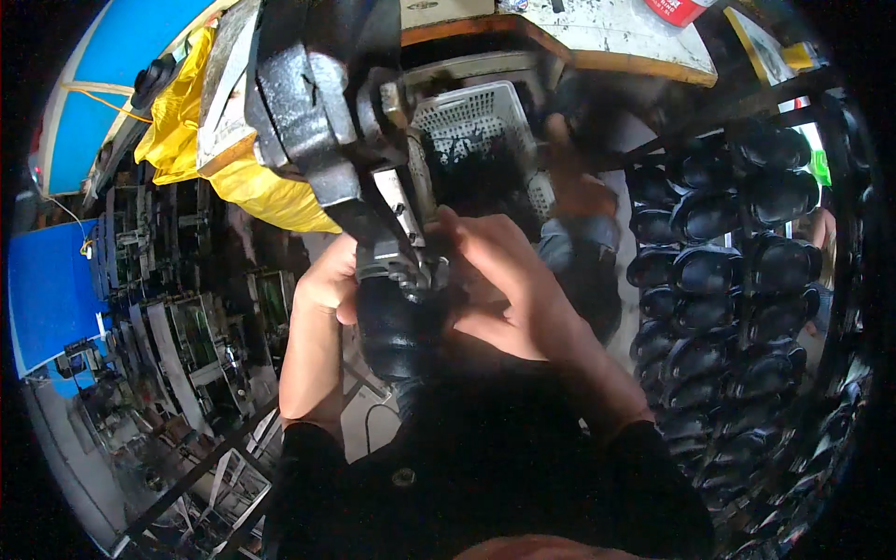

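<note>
A glossy black shoe (401,336), its rounded end toward me, sits under the working end of a dark metal machine (317,107). My left hand (327,280) is closed on its left side, the fingertips hidden behind the machine's foot and the shoe. On the other side my right hand (499,280) grips the shoe, thumb low and fingers bent up near the machine's narrow arm. The small metal foot (411,275) meets the upper part of the shoe between both hands.
Behind the machine stands a white perforated basket (509,98) with dark scraps in it. Racks of black shoes (705,271) fill the right side. Yellow plastic sheeting (271,201) hangs at the left over the worktable edge. A red and white tub (677,9) stands on the far table.
</note>
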Motion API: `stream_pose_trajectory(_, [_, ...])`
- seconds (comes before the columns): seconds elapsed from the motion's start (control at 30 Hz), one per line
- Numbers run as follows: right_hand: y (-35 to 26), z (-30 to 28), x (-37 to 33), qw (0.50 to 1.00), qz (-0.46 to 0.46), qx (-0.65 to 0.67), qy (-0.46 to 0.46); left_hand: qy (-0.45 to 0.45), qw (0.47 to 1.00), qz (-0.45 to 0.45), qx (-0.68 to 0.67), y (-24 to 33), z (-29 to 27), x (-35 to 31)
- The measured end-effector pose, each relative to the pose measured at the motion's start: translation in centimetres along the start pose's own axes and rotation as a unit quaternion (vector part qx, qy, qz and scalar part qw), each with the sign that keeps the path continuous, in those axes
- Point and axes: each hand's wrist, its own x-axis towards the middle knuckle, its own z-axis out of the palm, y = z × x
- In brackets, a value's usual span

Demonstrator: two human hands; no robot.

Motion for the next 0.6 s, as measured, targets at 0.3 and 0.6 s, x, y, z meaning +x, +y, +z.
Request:
stream_pose_trajectory(0.3, [2.3,1.5,-1.6,0.982,0.130,0.129,0.045,-0.080,0.993,0.031,0.078,-2.9,-3.9,1.2])
stream_pose_trajectory(0.6, [5.9,1.7,-7.2,0.943,0.181,0.245,0.132,0.109,0.993,0.028,-0.036,-5.6,-0.5,3.2])
